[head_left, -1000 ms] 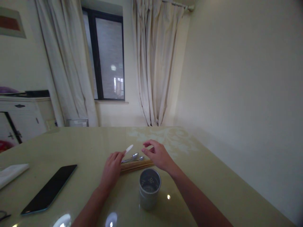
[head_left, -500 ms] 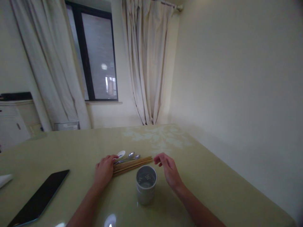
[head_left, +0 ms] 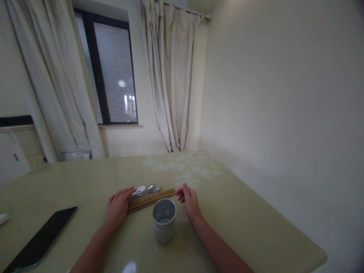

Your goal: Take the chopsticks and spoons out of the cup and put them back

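My left hand (head_left: 118, 206) and right hand (head_left: 190, 203) are bare, no rings or watch showing, and both forearms are uncovered, no sleeves in sight.

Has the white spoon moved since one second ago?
Yes. The white spoon came down from above the table and now lies beside the metal spoons, at the left hand.

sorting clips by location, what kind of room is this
Most likely a dining room in a home. A glossy table carries chopsticks, spoons and a perforated utensil holder; a curtained window and a white cabinet stand behind.
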`<state>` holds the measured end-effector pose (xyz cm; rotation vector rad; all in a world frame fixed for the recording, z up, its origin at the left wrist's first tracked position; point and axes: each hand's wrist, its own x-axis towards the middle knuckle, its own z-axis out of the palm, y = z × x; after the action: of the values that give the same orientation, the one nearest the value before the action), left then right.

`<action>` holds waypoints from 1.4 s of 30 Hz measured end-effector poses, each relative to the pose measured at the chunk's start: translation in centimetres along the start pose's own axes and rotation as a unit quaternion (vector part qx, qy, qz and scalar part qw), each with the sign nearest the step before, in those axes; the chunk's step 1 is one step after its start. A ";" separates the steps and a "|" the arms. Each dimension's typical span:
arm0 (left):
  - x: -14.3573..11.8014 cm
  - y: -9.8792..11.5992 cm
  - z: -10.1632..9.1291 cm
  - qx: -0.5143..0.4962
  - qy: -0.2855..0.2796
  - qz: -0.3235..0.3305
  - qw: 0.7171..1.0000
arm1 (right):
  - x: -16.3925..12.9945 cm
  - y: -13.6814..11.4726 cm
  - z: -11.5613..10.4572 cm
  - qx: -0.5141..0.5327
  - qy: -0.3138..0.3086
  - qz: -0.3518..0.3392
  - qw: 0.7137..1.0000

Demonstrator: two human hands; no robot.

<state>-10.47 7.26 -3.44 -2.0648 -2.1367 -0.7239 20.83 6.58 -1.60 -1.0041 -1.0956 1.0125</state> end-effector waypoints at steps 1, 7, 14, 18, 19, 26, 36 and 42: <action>-0.2 0.4 -0.2 0.003 0.016 0.015 1.000 | 0.2 0.1 -0.3 -0.004 0.018 -0.001 1.000; -1.6 4.7 -1.2 0.004 -0.025 0.147 0.989 | 1.4 1.0 -1.5 -0.017 0.066 -0.001 0.998; -2.0 5.9 -0.4 -0.084 -0.107 0.137 0.981 | 1.4 1.5 -1.4 -0.041 0.048 0.000 0.998; -2.3 6.0 0.3 -0.158 -0.124 0.137 0.970 | 1.3 1.7 -1.4 -0.057 0.021 0.010 0.998; -2.4 6.2 0.4 -0.173 -0.120 0.134 0.968 | 1.2 1.7 -1.4 -0.062 0.012 0.014 0.998; -3.1 9.9 -0.3 -0.303 -0.073 0.111 0.944 | 0.0 1.3 -0.5 -0.065 -0.084 0.039 0.994; -2.6 8.7 -0.1 -0.213 -0.014 0.068 0.974 | 0.9 -4.1 -2.6 0.074 0.065 -0.088 0.991; -2.6 7.2 0.0 -0.030 -0.061 0.085 0.994 | 0.4 -6.7 -3.7 0.104 0.051 -0.151 0.982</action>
<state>-3.36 4.69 -2.47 -2.3452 -1.9861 -0.6656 25.39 4.98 4.39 -0.6880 -0.9992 0.8019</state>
